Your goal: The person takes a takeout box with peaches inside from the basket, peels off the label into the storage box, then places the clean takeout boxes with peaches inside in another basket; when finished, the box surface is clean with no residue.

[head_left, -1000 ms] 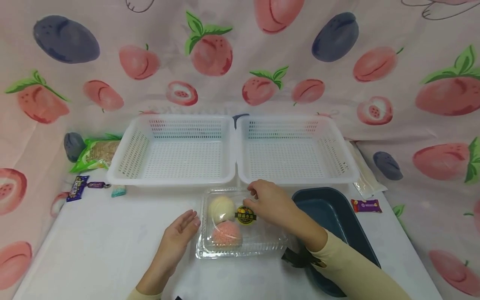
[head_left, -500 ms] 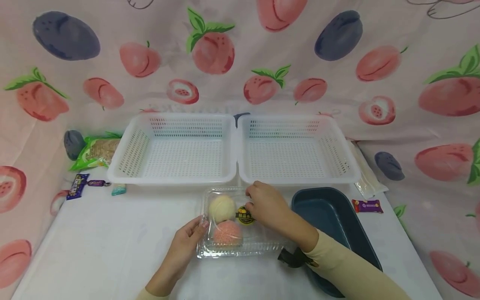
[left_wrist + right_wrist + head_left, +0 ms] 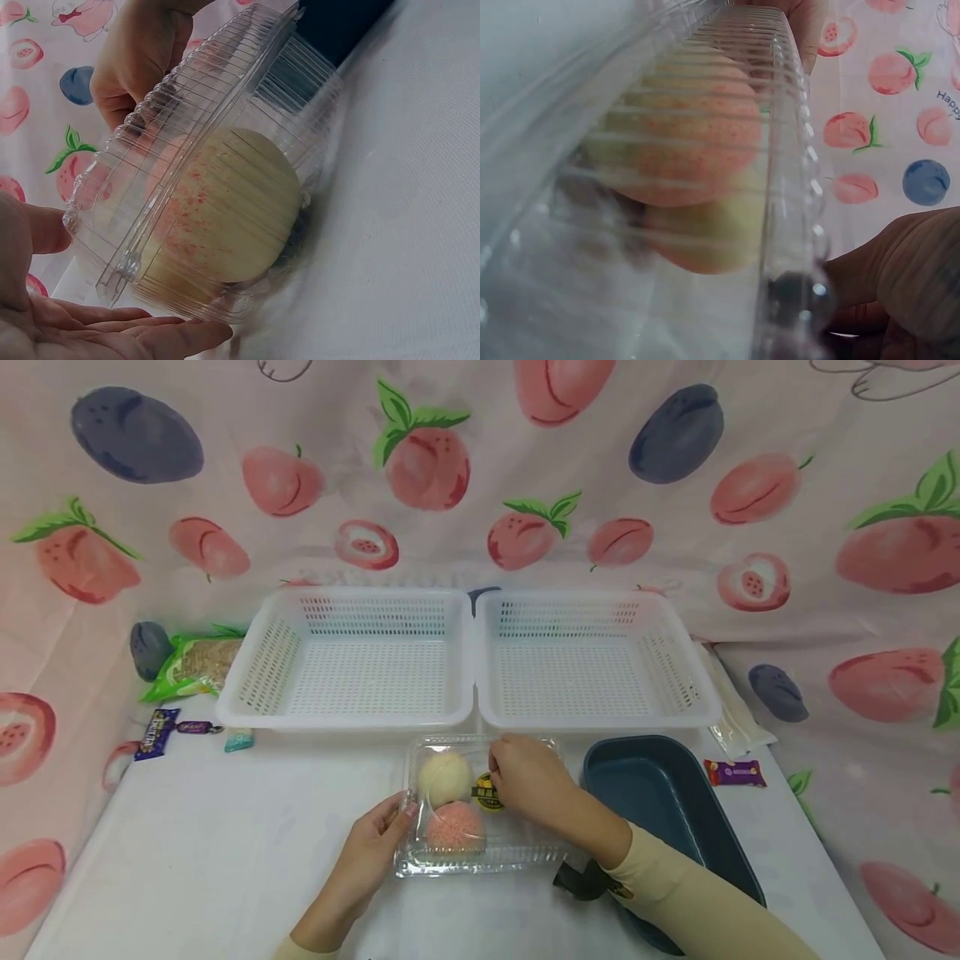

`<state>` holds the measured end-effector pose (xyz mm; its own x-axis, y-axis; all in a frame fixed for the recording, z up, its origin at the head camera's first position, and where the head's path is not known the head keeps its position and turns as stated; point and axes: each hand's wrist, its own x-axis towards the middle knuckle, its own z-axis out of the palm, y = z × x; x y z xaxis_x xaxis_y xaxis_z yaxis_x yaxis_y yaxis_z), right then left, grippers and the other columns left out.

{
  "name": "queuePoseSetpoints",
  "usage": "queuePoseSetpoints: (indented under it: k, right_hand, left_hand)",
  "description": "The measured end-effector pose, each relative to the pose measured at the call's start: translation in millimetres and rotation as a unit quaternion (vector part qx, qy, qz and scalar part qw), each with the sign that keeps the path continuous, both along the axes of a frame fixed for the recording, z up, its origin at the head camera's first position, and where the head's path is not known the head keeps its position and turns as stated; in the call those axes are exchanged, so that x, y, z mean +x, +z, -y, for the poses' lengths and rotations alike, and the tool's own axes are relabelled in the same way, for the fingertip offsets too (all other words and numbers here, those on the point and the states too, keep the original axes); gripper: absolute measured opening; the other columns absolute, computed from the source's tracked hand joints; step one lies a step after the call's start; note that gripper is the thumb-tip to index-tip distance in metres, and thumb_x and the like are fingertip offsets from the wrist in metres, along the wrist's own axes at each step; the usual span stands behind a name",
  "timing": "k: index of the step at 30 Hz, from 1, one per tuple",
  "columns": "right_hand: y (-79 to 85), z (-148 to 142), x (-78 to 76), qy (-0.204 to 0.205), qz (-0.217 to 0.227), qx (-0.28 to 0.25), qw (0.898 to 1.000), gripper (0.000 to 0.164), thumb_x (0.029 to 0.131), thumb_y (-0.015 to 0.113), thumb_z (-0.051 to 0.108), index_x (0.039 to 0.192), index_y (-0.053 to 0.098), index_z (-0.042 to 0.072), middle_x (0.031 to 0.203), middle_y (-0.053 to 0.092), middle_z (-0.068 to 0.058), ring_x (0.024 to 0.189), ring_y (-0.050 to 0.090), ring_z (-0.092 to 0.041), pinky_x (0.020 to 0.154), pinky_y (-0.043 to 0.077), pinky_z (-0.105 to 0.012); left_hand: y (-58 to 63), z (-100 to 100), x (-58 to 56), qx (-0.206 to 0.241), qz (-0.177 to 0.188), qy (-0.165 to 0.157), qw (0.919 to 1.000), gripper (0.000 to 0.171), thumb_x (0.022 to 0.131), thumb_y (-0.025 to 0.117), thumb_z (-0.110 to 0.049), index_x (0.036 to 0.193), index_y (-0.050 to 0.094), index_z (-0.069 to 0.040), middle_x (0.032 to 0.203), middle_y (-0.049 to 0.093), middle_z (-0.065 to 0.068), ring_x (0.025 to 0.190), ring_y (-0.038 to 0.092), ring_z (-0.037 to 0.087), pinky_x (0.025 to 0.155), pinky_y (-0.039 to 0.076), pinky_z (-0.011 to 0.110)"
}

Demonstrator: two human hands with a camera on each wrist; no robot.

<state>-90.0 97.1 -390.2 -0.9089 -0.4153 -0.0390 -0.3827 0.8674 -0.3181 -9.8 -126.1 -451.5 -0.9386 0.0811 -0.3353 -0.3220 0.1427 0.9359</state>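
Note:
A clear plastic fruit box (image 3: 525,835) with a ridged lid lies on the white table. Inside its left half are a cream-yellow peach-like fruit (image 3: 444,778) and a pink one (image 3: 455,827). My left hand (image 3: 367,852) holds the box's left side; in the left wrist view its thumb (image 3: 49,229) touches the lid's edge and its fingers (image 3: 172,337) lie along the lower side. Over the lid, my right hand (image 3: 536,781) curls its fingers at a black-and-yellow round sticker (image 3: 486,792), covering its right part. The right fingertips are mostly hidden.
Two white perforated baskets (image 3: 345,722) (image 3: 600,722) stand behind the box. A dark blue tray (image 3: 637,768) lies right, under the right forearm. Small wrapped snacks (image 3: 156,733) and a green bag (image 3: 195,668) are left; a purple-wrapped bar (image 3: 735,772) is far right.
My left hand has moved right onto the box's left side. My right hand's fingers have gone from spread to curled and drawn together over the sticker. The box has barely moved.

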Motion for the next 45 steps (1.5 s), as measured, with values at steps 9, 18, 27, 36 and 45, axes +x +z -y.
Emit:
queuePoseSetpoints:
  k: [9,18,27,36,45]
  right_hand:
    - [-0.2,3,1.3,-0.004,0.011,0.0,1.0,0.012,0.088,0.075,0.004,0.077,0.069,0.006,0.081,0.062,-0.004,0.073,0.059,-0.02,0.068,0.056,-0.036]
    - [0.8,3,-1.4,-0.027,0.055,-0.009,0.998,0.011,0.089,0.076,0.006,0.086,0.066,0.006,0.083,0.064,-0.004,0.073,0.059,-0.018,0.067,0.055,-0.035]
    - [4.0,1,-4.1,-0.037,0.081,-0.005,0.996,0.025,0.089,0.077,0.009,0.071,0.06,0.011,0.069,0.057,0.001,0.062,0.052,-0.014,0.054,0.044,-0.027]
    - [3.5,0,-5.6,-0.027,0.086,-0.001,0.996,0.024,0.089,0.075,0.008,0.072,0.06,0.013,0.069,0.058,0.002,0.062,0.053,-0.014,0.055,0.045,-0.028]
    - [2.2,-6,-8.7,-0.008,0.106,-0.03,0.994,0.026,0.093,0.067,0.006,0.071,0.056,0.013,0.067,0.054,0.002,0.06,0.051,-0.014,0.054,0.042,-0.026]
  left_hand:
    - [-0.1,-1,0.1,-0.006,-0.003,0.003,1.0,0.064,0.11,0.055,-0.032,0.152,0.039,0.013,0.144,0.059,0.03,0.138,0.056,0.043,0.112,0.05,0.049]
    - [-1.0,-1,-0.1,-0.003,-0.005,0.006,1.0,0.062,0.11,0.055,-0.03,0.152,0.04,0.014,0.145,0.058,0.031,0.137,0.057,0.043,0.11,0.052,0.049]
    - [-0.8,-1,0.0,-0.004,-0.005,0.006,1.0,0.062,0.11,0.055,-0.031,0.151,0.041,0.013,0.144,0.058,0.031,0.135,0.058,0.042,0.109,0.054,0.049]
    - [-2.1,0,-1.0,-0.001,-0.004,0.011,0.9999,0.06,0.109,0.057,-0.03,0.15,0.043,0.012,0.139,0.063,0.029,0.129,0.064,0.038,0.105,0.057,0.046]
    - [-3.6,1,-0.9,0.0,-0.004,0.007,1.0,0.061,0.11,0.056,-0.03,0.151,0.042,0.013,0.144,0.059,0.031,0.133,0.061,0.041,0.106,0.056,0.044]
